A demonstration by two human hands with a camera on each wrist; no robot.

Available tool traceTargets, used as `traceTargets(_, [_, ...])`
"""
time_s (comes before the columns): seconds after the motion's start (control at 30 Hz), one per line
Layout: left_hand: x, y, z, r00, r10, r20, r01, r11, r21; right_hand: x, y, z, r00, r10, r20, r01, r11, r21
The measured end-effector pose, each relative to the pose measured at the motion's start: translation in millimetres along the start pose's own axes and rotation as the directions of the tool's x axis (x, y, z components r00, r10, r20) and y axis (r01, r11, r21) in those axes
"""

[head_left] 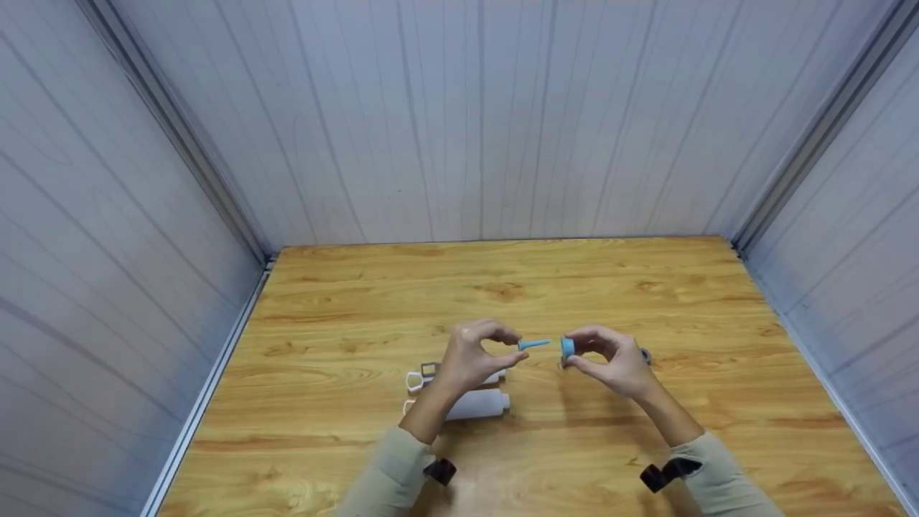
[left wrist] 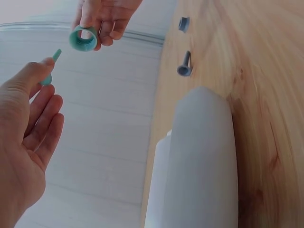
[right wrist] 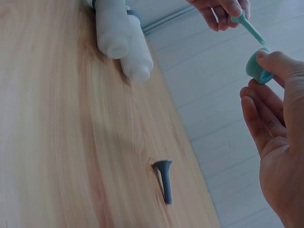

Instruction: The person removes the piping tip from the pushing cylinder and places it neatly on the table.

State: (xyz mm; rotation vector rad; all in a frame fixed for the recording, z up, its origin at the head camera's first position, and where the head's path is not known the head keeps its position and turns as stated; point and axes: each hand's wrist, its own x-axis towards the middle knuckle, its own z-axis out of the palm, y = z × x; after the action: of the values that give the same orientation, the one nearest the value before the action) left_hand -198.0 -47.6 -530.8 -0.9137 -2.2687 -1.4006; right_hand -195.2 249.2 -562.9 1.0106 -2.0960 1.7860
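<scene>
My left hand (head_left: 465,365) pinches the wide end of a small teal nozzle (head_left: 535,344) between thumb and forefinger, its thin tip aimed toward the other hand. Opposite it, my right hand (head_left: 617,365) pinches a teal screw ring (head_left: 568,347) by its sides. A short gap separates tip and ring, both held above the table. Through the ring's round opening, light shows in the left wrist view. Below the left hand lie two white plastic bottles, a near one (head_left: 479,404) and a farther one (right wrist: 137,57), on their sides.
A dark grey nozzle (right wrist: 165,183) and a grey ring (left wrist: 184,24) lie on the wooden table (head_left: 323,424). White (head_left: 413,382) and grey loops (head_left: 429,369) show at the bottles' left ends. Pale panel walls (head_left: 459,143) enclose the back and sides.
</scene>
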Motion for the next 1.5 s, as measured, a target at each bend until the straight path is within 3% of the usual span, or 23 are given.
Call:
traceTargets(0.3, [6.3,7.6,17.7,0.999,-0.02,0.043,0.021,1.0,-0.006,-12.8,1.4,-22.7,0.999,0.046,-0.028,-0.048,0.996,-0.071])
traceTargets(0.67, [10.2,17.0,40.2,0.995,-0.026,0.098,0.029,0.999,-0.032,-34.1,0.3,-55.6,0.996,0.092,-0.001,-0.091,0.986,-0.138])
traceTargets(0.97, [9.6,17.0,56.5,0.992,-0.037,0.121,0.044,0.997,-0.059,-52.9,3.4,-79.1,0.992,0.125,-0.002,-0.124,0.978,-0.166])
traceTargets(1.23, [8.8,15.0,71.5,0.976,-0.16,0.146,0.178,0.977,-0.119,-61.8,3.1,-97.6,0.976,0.215,0.042,-0.202,0.957,-0.208])
traceTargets(1.5, [7.3,15.1,84.2,0.932,-0.317,0.175,0.349,0.917,-0.193,-65.8,2.0,-116.2,0.952,0.291,0.093,-0.26,0.932,-0.253])
